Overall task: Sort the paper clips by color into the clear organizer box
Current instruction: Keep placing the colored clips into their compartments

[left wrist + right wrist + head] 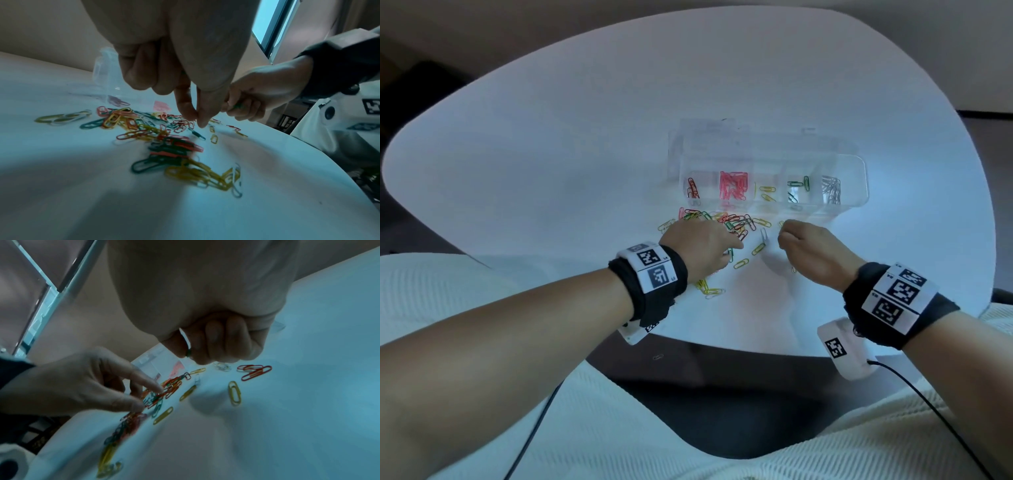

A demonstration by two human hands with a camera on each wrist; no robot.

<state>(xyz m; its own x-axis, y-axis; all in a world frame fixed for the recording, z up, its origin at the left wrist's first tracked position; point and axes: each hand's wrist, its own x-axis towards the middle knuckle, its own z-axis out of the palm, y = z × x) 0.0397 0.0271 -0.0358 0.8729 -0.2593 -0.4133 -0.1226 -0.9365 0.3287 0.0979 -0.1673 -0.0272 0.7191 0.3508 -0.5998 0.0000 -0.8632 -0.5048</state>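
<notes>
The clear organizer box (859,192) stands on the white table (551,154), with red, pink, yellow, green and silver paper clips in separate compartments. A mixed pile of clips (726,221) lies just in front of it. My left hand (729,250) reaches into the pile. In the left wrist view its thumb and index tip (197,116) pinch together on a clip whose colour I cannot tell. My right hand (782,236) hovers right of the pile with its fingers curled. It pinches a green clip (188,352) between thumb and fingers.
The box's open lid (709,137) stands up behind it. Loose yellow clips (709,289) lie near the table's front edge, and a silver clip (764,234) sits between my hands. Red clips (255,371) lie beyond my right hand. One clip (657,357) is on the dark floor.
</notes>
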